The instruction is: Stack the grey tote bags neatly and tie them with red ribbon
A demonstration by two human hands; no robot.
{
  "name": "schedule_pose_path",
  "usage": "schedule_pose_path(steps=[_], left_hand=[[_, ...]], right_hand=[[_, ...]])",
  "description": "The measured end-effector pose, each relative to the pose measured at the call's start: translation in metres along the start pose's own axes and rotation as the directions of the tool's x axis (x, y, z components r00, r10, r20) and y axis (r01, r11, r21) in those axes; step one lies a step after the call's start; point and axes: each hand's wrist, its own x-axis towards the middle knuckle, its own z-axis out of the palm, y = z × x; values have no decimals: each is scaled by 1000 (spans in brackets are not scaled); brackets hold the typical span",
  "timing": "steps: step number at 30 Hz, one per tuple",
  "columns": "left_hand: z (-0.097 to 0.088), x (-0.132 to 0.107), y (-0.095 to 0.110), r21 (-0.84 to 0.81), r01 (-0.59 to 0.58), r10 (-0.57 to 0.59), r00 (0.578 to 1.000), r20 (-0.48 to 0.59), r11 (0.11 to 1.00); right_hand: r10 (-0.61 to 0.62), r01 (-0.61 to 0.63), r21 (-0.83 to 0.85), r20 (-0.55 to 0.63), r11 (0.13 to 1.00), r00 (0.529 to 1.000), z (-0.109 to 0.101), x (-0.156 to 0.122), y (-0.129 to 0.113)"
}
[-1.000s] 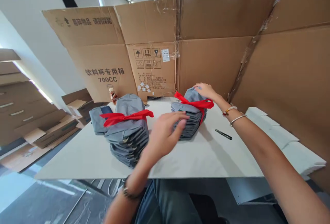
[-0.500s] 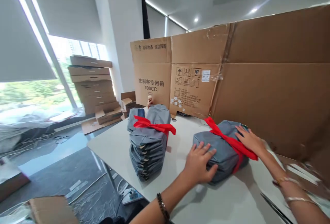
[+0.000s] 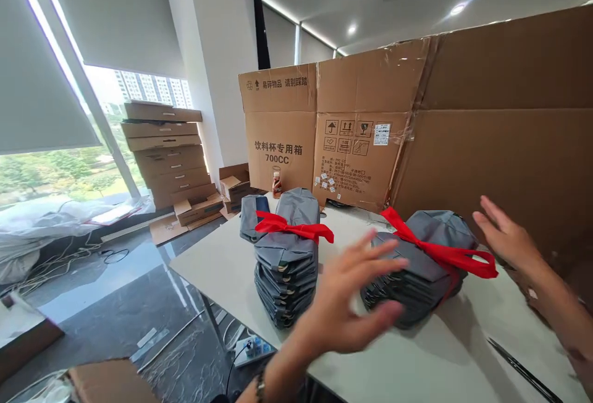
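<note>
one grey cloth bundle (image 3: 287,279) over on the left, another grey cloth bundle (image 3: 428,279) over on the right, both sitting on the white surface (image 3: 217,261), well apart from each other. a red ribbon (image 3: 294,229) wraps the left one, and a second red ribbon (image 3: 440,254) runs across the right one, its loose end sticking out toward the right.

and look at the hands! the left grip (image 3: 340,307) is released, fingers spread wide and blurred, up in front of the right bundle; whether it touches the cloth, i cannot tell. the right grip (image 3: 512,242) is released too, fingers loosely parted and nothing in them, just beside the right bundle's far edge.

down near the bottom right, a thin black tool (image 3: 523,369) lies on the surface, near that same bundle. next to the left bundle, a smaller folded cloth (image 3: 249,220) with a dark blue patch, and behind it a little bottle (image 3: 277,185) stands upright.

at the back, a tall cardboard wall (image 3: 491,162) with small white stickers (image 3: 327,182) on it. off to the left, flat boxes (image 3: 169,162) pile up by the window (image 3: 160,91), and a power strip (image 3: 254,352) rests on the floor (image 3: 115,292).
</note>
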Motion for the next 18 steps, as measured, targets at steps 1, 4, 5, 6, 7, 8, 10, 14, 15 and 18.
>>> schedule_pose_path(steps=[1,4,5,6,7,8,10,14,15,18], left_hand=[[-37,-4,-5,28,-9,14,986,-166,1000],[-142,-12,-65,64,229,-129,734,-667,971],[-169,-14,-95,39,383,-247,667,-703,923],[-190,-16,-124,20,515,-358,624,-694,857],[-204,-17,-150,24,617,-457,608,-650,787],[-213,-17,-171,22,652,-509,612,-605,758],[-212,-12,-196,101,652,-539,695,-477,752],[-175,17,-194,392,319,-420,885,203,863],[-164,27,-191,426,216,-386,846,368,879],[-139,52,-192,504,-13,-361,683,636,864]], right_hand=[[10,-4,104,-60,995,998,-14,-26,-14],[14,-8,152,-38,988,999,-38,-113,-35],[-13,18,128,-41,992,999,-40,-141,-37],[-52,55,102,-37,993,998,-38,-167,-37],[-84,86,72,-36,994,996,-34,-189,-39],[-119,121,66,-46,990,992,-29,-206,-43],[-173,175,78,-27,982,985,-15,-227,-61],[-291,290,28,96,957,952,4,-195,-116],[-282,287,-17,125,958,951,7,-172,-124],[-130,177,-274,183,945,974,13,-92,-123]])
